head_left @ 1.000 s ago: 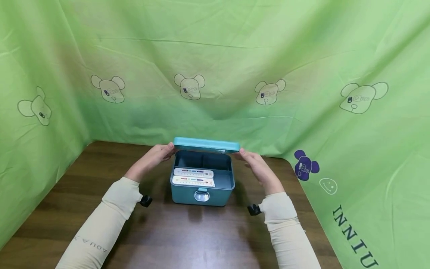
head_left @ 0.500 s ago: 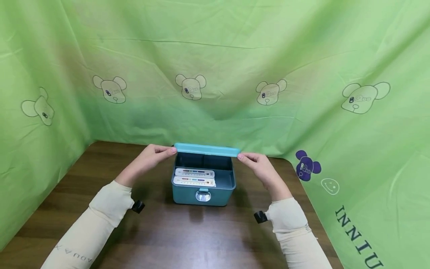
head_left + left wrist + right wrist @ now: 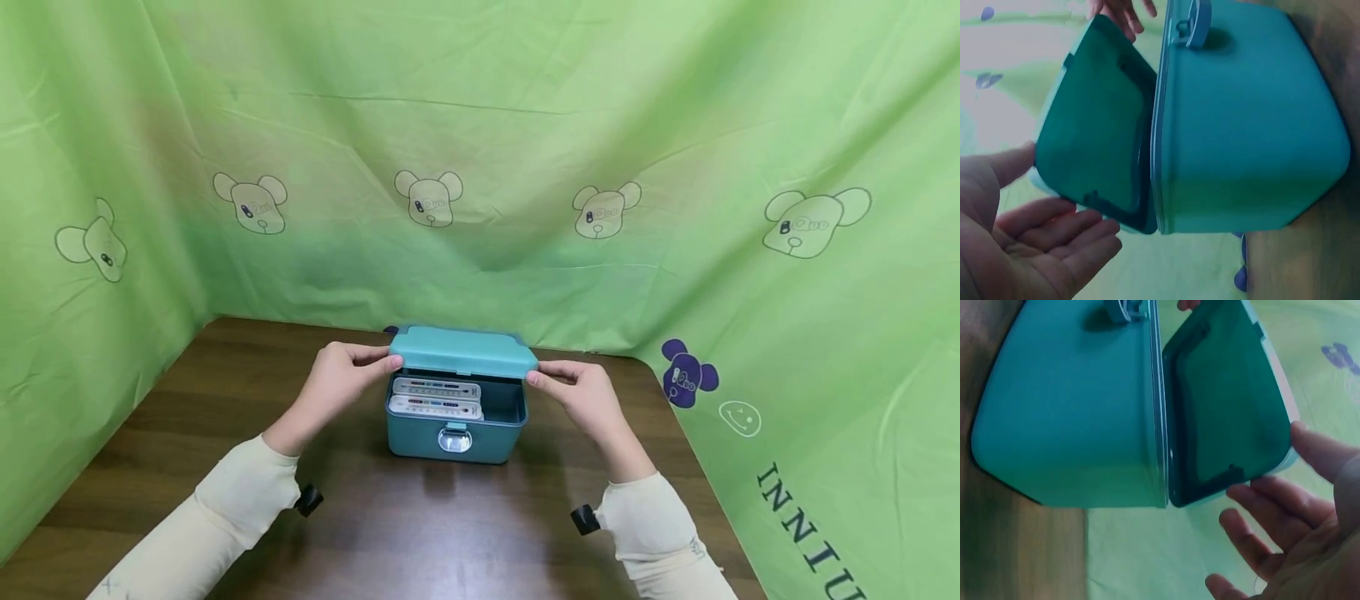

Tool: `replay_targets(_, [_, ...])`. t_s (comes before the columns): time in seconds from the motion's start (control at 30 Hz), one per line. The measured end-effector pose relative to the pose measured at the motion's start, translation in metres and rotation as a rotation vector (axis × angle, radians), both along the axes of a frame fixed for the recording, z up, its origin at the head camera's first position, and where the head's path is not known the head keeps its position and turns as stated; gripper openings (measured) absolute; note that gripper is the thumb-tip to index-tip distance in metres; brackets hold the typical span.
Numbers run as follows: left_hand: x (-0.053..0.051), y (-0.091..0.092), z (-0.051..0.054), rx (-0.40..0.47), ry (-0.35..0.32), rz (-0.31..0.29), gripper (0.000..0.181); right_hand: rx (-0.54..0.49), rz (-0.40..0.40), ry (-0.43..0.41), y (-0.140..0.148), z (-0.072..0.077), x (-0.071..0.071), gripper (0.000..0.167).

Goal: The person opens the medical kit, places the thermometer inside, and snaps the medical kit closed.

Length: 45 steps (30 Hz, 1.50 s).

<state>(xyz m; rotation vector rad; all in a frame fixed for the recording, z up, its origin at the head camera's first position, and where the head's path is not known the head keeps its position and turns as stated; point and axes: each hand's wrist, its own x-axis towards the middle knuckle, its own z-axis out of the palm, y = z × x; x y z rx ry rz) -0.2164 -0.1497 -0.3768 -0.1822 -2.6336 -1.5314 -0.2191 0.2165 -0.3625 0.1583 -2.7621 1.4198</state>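
Note:
A teal storage box (image 3: pixel 420 437) stands on the table, its hinged lid (image 3: pixel 465 350) tilted partway up over the back. At the lid's front left corner my left hand (image 3: pixel 345 379) pinches the edge, thumb in front and fingers along the side. My right hand (image 3: pixel 588 398) holds the front right corner in the same way. Inside the box, two white thermometer-like strips with printed scales, a rear strip (image 3: pixel 435 388) and a front strip (image 3: pixel 433 407), lie on the left. The lid hides the rear compartments. A latch (image 3: pixel 454 437) with a clear tab hangs on the box front.
The brown wooden table (image 3: pixel 442 533) extends around the box. Behind and at both sides hangs a green curtain (image 3: pixel 480 275) printed with bear heads, close behind the box. Black wrist pieces (image 3: pixel 585 519) stick out from both sleeves.
The lid has swung forward and down, now covering the rear compartments. Both hands have come down and toward me with it, thumbs now on its front corners. The box has stayed in place.

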Motion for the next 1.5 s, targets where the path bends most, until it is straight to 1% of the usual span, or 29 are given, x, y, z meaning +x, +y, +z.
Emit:
replay_targets(0.13, [0.009, 0.006, -0.005, 0.026, 0.036, 0.053, 0.053, 0.046, -0.048, 0.030, -0.007, 0.001, 0.010, 0.049])
replay_targets(0.23, [0.015, 0.010, -0.010, 0.036, 0.065, 0.076, 0.049, 0.072, -0.085, 0.050, -0.013, -0.001, 0.017, 0.046])
replay_targets(0.43, [0.027, 0.016, -0.024, 0.030, 0.120, 0.091, 0.045, 0.104, -0.137, 0.069, -0.018, -0.015, 0.029, 0.040])
replay_targets(0.5, [0.031, 0.017, -0.029, 0.025, 0.145, 0.096, 0.044, 0.094, -0.148, 0.075, -0.019, -0.021, 0.032, 0.040])
replay_targets(0.63, [0.035, 0.019, -0.037, 0.037, 0.190, 0.119, 0.042, 0.064, -0.168, 0.113, -0.020, -0.032, 0.034, 0.041])
replay_targets(0.77, [0.037, 0.022, -0.045, 0.067, 0.200, 0.135, 0.044, 0.030, -0.180, 0.163, -0.021, -0.042, 0.033, 0.039])
replay_targets(0.87, [0.036, 0.024, -0.053, 0.094, 0.215, 0.149, 0.046, 0.011, -0.185, 0.203, -0.022, -0.051, 0.030, 0.037])
replay_targets(1.0, [0.030, 0.027, -0.063, 0.115, 0.278, 0.164, 0.047, -0.009, -0.196, 0.232, -0.023, -0.059, 0.025, 0.038])
replay_targets(1.13, [0.022, 0.031, -0.072, 0.131, 0.340, 0.180, 0.046, -0.026, -0.206, 0.240, -0.025, -0.064, 0.016, 0.037])
replay_targets(1.33, [0.014, 0.037, -0.082, 0.161, 0.363, 0.217, 0.045, -0.027, -0.211, 0.318, -0.026, -0.077, 0.005, 0.037])
replay_targets(1.5, [0.008, 0.040, -0.089, 0.153, 0.395, 0.248, 0.045, -0.035, -0.209, 0.403, -0.028, -0.089, -0.003, 0.036])
